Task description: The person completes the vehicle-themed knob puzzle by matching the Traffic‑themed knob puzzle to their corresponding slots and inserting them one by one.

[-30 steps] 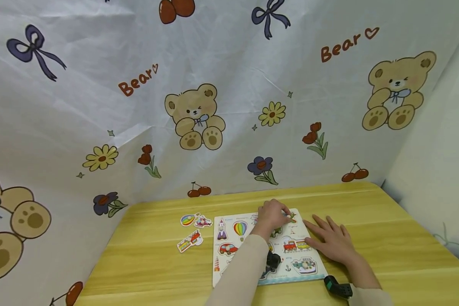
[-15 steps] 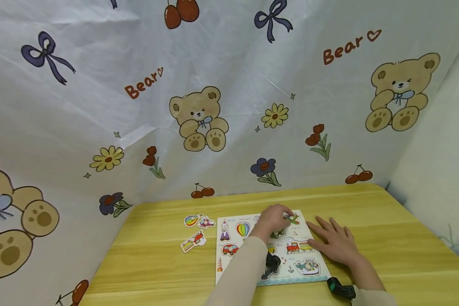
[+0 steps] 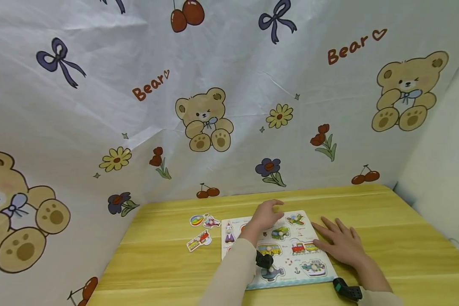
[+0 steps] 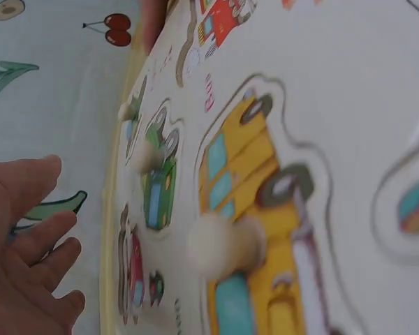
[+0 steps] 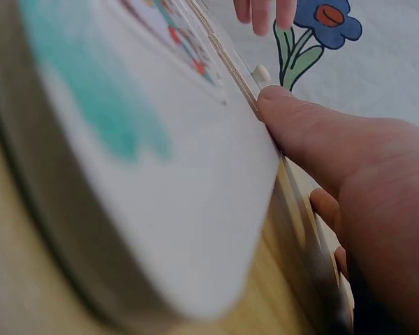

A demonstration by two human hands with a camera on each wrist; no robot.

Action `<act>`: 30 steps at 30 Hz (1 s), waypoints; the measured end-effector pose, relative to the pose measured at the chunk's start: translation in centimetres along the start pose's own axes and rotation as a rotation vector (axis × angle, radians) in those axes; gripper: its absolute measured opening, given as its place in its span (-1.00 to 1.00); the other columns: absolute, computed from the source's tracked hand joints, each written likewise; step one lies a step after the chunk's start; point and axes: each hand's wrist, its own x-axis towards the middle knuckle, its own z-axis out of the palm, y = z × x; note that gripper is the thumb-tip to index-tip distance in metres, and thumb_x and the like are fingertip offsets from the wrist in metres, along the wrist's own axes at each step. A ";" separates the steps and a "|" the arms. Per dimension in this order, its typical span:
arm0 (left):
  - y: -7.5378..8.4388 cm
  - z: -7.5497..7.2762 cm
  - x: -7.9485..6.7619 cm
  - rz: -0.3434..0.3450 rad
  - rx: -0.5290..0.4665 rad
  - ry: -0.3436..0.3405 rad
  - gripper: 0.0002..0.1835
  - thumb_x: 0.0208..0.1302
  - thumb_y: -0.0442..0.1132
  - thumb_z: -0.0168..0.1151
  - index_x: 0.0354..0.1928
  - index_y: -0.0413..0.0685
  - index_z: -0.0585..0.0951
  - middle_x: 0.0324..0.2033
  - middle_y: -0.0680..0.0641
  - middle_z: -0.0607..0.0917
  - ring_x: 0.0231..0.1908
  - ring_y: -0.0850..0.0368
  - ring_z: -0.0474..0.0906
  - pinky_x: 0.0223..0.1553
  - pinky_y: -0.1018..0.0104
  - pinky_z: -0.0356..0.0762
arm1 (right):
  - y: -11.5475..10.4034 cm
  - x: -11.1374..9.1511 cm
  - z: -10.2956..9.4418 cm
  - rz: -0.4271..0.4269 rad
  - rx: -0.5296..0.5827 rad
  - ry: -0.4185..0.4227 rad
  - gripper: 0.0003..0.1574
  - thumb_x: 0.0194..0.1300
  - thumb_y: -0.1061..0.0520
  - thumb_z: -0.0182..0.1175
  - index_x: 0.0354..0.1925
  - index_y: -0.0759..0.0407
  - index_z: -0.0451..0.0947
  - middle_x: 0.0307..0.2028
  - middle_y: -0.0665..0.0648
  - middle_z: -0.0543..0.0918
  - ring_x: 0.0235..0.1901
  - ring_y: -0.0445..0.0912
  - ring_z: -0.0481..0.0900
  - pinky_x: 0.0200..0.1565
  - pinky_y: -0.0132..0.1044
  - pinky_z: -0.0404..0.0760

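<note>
My left hand (image 3: pixel 265 216) is over the back part of a white peg puzzle board (image 3: pixel 290 277). Its fingers are relaxed and hold nothing; the left wrist view shows them apart from the board. Near its fingertips, a green plane piece (image 3: pixel 295 219) lies in the back right corner. Knobbed vehicle pieces sit across the board, including a green jeep (image 3: pixel 280 233), a yellow bus (image 4: pixel 241 167), a train (image 3: pixel 304 247) and a ship (image 3: pixel 313 267). My right hand (image 3: pixel 340 243) lies spread at the board's right edge, its thumb (image 5: pixel 300 118) touching the rim.
Left of the board, loose flat pieces lie on the wooden table (image 3: pixel 157 259): a rainbow balloon (image 3: pixel 196 220), a helicopter (image 3: pixel 211 222) and a train piece (image 3: pixel 199 241). A bear-print cloth (image 3: pixel 237 170) hangs behind the table. Wrist cameras sit on both arms.
My left hand has let go of the plane piece and drawn back to the left, uncovering it. The right hand stays at the board's edge. The head view has shifted slightly.
</note>
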 end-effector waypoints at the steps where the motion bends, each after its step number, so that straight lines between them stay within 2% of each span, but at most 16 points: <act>1: -0.2 -0.5 -0.1 -0.005 -0.032 0.009 -0.60 0.41 -0.10 0.23 0.26 0.27 0.57 0.33 0.03 0.54 -0.30 -0.02 0.60 -0.29 0.21 0.54 | 0.1 0.0 0.0 -0.002 -0.001 0.001 -0.21 0.34 -0.31 0.17 0.42 -0.03 0.39 0.47 0.35 0.25 0.42 0.51 0.03 0.23 0.59 -0.08; 3: -0.8 -1.7 -0.2 -0.008 -0.063 0.041 -0.63 0.43 -0.10 0.21 0.24 0.26 0.59 0.34 0.02 0.53 -0.26 -0.04 0.60 -0.25 0.20 0.55 | 0.2 0.0 -0.1 -0.005 -0.007 0.003 -0.21 0.34 -0.31 0.17 0.42 -0.04 0.38 0.47 0.34 0.25 0.42 0.50 0.03 0.23 0.59 -0.07; 6: -1.6 -3.5 -0.6 -0.011 -0.101 0.094 -0.67 0.44 -0.11 0.19 0.21 0.24 0.61 0.36 0.01 0.51 0.15 -0.06 0.57 0.08 0.05 0.58 | 0.5 0.0 -0.1 -0.006 -0.021 0.010 -0.20 0.33 -0.31 0.18 0.42 -0.05 0.38 0.47 0.34 0.26 0.42 0.50 0.05 0.23 0.58 -0.05; 8: -2.2 -4.6 -0.9 -0.005 -0.102 0.133 -0.68 0.45 -0.12 0.18 0.20 0.22 0.61 0.35 0.01 0.52 0.39 -0.07 0.38 0.29 -0.04 0.46 | 0.6 -0.1 0.0 -0.007 -0.029 0.013 -0.19 0.32 -0.32 0.18 0.42 -0.05 0.38 0.46 0.33 0.26 0.42 0.49 0.06 0.22 0.58 -0.04; 10: -2.9 -5.7 -1.5 0.005 -0.104 0.169 -0.69 0.45 -0.14 0.18 0.18 0.16 0.62 0.33 -0.02 0.54 0.40 -0.09 0.37 0.34 -0.10 0.41 | 0.8 -0.1 0.0 -0.008 -0.031 0.015 -0.18 0.32 -0.32 0.19 0.42 -0.06 0.38 0.46 0.33 0.26 0.42 0.49 0.06 0.22 0.58 -0.04; 13: -4.0 -7.1 -2.4 -0.007 -0.047 0.220 -0.69 0.45 -0.16 0.17 0.18 0.10 0.62 0.30 -0.04 0.56 0.39 -0.10 0.39 0.35 -0.10 0.41 | 1.1 -0.1 0.0 -0.012 -0.038 0.016 -0.18 0.31 -0.33 0.19 0.43 -0.07 0.37 0.46 0.34 0.26 0.41 0.50 0.05 0.22 0.59 -0.04; 18: -6.1 -9.1 -4.0 -0.072 0.047 0.264 -0.67 0.43 -0.18 0.20 0.18 0.05 0.62 0.31 -0.09 0.55 0.26 -0.18 0.50 0.18 -0.12 0.54 | 1.4 0.0 0.0 -0.019 -0.048 0.021 -0.17 0.32 -0.33 0.19 0.44 -0.09 0.34 0.46 0.34 0.26 0.41 0.50 0.06 0.22 0.59 -0.04; 21: -7.4 -10.1 -4.8 -0.109 0.034 0.276 -0.65 0.42 -0.17 0.21 0.20 0.01 0.61 0.31 -0.13 0.55 0.20 -0.20 0.54 0.17 -0.13 0.53 | 1.3 0.1 -0.1 -0.018 -0.038 0.014 -0.17 0.32 -0.34 0.18 0.45 -0.10 0.34 0.47 0.34 0.25 0.42 0.50 0.05 0.23 0.60 -0.07; 23: -8.3 -10.7 -5.3 -0.140 0.003 0.281 -0.64 0.41 -0.17 0.21 0.21 0.00 0.61 0.30 -0.14 0.56 0.07 -0.17 0.59 0.07 -0.08 0.57 | 1.2 0.1 0.0 -0.021 -0.028 0.011 -0.17 0.32 -0.34 0.18 0.45 -0.10 0.33 0.47 0.34 0.25 0.42 0.51 0.04 0.23 0.60 -0.07; 24: -8.8 -10.9 -5.6 -0.148 0.000 0.290 -0.64 0.41 -0.17 0.22 0.20 0.00 0.61 0.29 -0.15 0.57 0.09 -0.12 0.58 0.09 -0.04 0.56 | 1.1 0.1 0.1 -0.020 -0.021 0.005 -0.16 0.32 -0.34 0.18 0.45 -0.10 0.33 0.47 0.34 0.25 0.43 0.51 0.03 0.24 0.61 -0.09; 26: -9.6 -11.1 -6.1 -0.165 -0.013 0.298 -0.64 0.40 -0.17 0.23 0.20 -0.03 0.61 0.29 -0.17 0.56 0.09 -0.14 0.57 0.05 -0.04 0.55 | 1.0 0.1 0.2 -0.012 -0.007 -0.006 -0.15 0.31 -0.35 0.17 0.45 -0.10 0.33 0.48 0.34 0.23 0.44 0.51 0.01 0.25 0.60 -0.12; 28: -10.6 -11.1 -6.5 -0.175 -0.006 0.315 -0.65 0.40 -0.17 0.24 0.18 -0.04 0.63 0.32 -0.19 0.53 0.15 -0.18 0.55 0.10 -0.08 0.53 | 0.9 0.1 0.3 -0.015 -0.004 -0.001 -0.15 0.32 -0.35 0.18 0.45 -0.09 0.33 0.48 0.34 0.24 0.43 0.51 0.02 0.24 0.60 -0.11; 30: -11.4 -10.9 -6.8 -0.174 0.019 0.341 -0.66 0.39 -0.18 0.24 0.16 -0.07 0.65 0.35 -0.22 0.49 0.29 -0.25 0.45 0.26 -0.19 0.41 | 0.8 0.1 0.4 -0.013 -0.002 -0.001 -0.15 0.31 -0.34 0.18 0.45 -0.08 0.33 0.48 0.34 0.24 0.43 0.51 0.02 0.25 0.60 -0.11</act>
